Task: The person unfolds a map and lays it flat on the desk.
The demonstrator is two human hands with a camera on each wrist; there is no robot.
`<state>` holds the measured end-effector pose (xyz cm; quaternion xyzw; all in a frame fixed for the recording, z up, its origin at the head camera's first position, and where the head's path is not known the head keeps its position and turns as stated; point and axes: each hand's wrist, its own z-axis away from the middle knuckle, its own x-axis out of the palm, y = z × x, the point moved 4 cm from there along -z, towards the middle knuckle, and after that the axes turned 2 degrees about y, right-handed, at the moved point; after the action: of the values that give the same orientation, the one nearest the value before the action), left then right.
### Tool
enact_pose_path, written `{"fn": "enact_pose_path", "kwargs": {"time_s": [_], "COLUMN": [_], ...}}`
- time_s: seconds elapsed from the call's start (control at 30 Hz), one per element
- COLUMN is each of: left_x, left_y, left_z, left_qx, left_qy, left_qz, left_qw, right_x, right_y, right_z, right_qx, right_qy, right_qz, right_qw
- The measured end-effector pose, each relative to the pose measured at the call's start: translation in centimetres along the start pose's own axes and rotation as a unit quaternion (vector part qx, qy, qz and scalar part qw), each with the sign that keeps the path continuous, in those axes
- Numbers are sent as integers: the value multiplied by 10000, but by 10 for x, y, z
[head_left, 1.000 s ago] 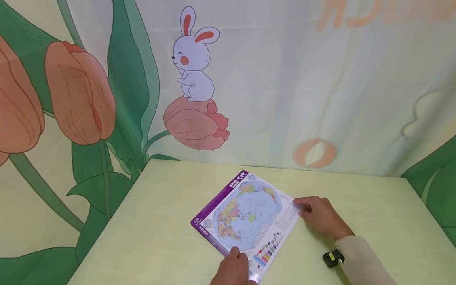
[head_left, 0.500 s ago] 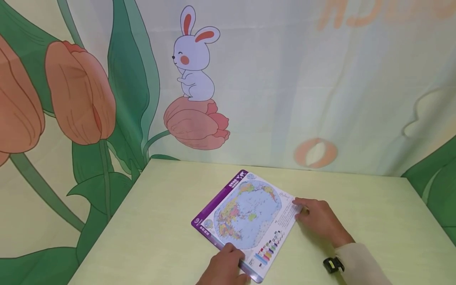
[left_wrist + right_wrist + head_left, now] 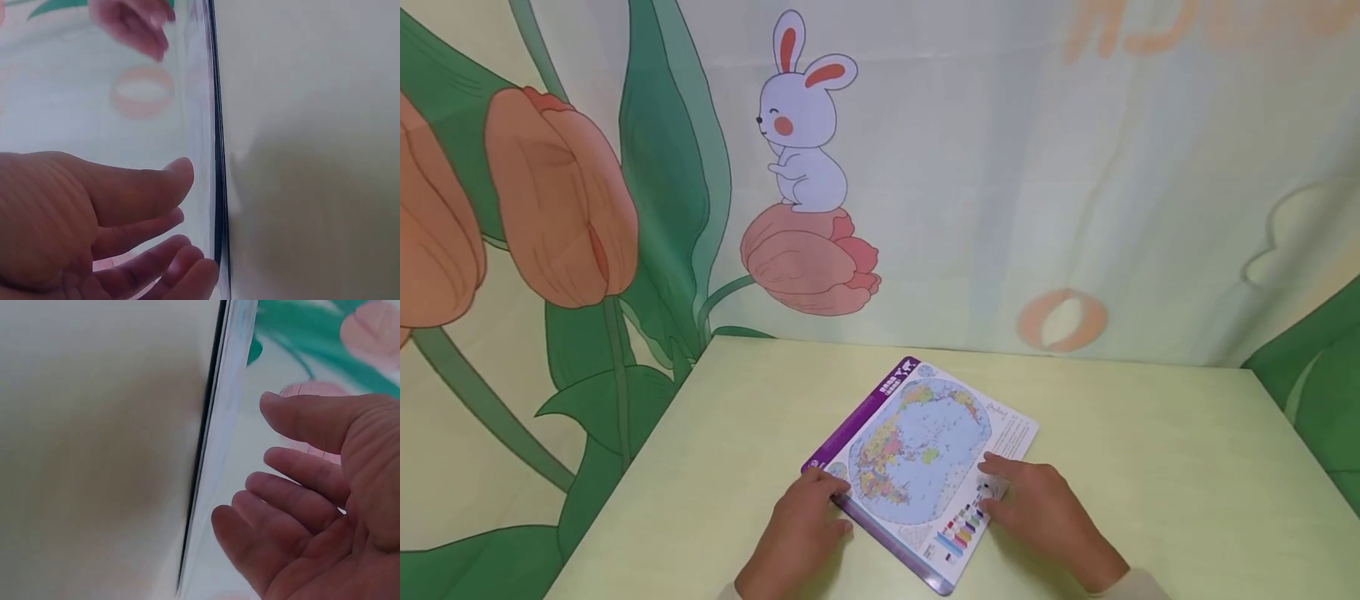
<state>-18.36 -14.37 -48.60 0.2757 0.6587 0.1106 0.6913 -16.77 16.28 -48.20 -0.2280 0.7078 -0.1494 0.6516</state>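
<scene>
A world map sheet [image 3: 925,454], glossy and rounded at the corners with a purple band along one side, lies askew on the table. At its left corner is my left hand [image 3: 793,529], index fingertip right at the edge and thumb held apart. My right hand [image 3: 1048,512] reaches over the lower right edge, its fingertips overlapping the printed legend. In the left wrist view the left fingers [image 3: 144,262] are loosely bent beside the sheet's thin dark edge [image 3: 219,156]. The right wrist view has the right thumb and fingers [image 3: 281,512] spread apart near the edge.
The pale yellow table [image 3: 700,500] carries the map near its front middle. Behind it hangs a curtain [image 3: 970,192] printed with a rabbit and tulips, meeting the table's back edge. The map's glossy surface mirrors this print in both wrist views.
My left hand has slid from the map's near edge up to its left corner. My right hand has left the right corner and moved down along the edge. The map has hardly shifted.
</scene>
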Motion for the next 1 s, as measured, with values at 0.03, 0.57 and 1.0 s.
{"fn": "enact_pose_path", "kwargs": {"time_s": [0.03, 0.57, 1.0], "left_x": [-4, -4, -2], "left_y": [-2, -51, -57], "left_z": [-3, -46, -55], "left_qx": [52, 412, 625], "left_qy": [95, -244, -379], "left_qz": [-43, 882, 570], "left_qw": [9999, 9949, 9957], "right_x": [2, 42, 55], "right_y": [-6, -54, -60], "right_z": [4, 40, 49], "right_qx": [17, -39, -1061], "right_qy": [-30, -1362, -1016], "right_qz": [-44, -203, 29], "right_qw": [10000, 9905, 9891]}}
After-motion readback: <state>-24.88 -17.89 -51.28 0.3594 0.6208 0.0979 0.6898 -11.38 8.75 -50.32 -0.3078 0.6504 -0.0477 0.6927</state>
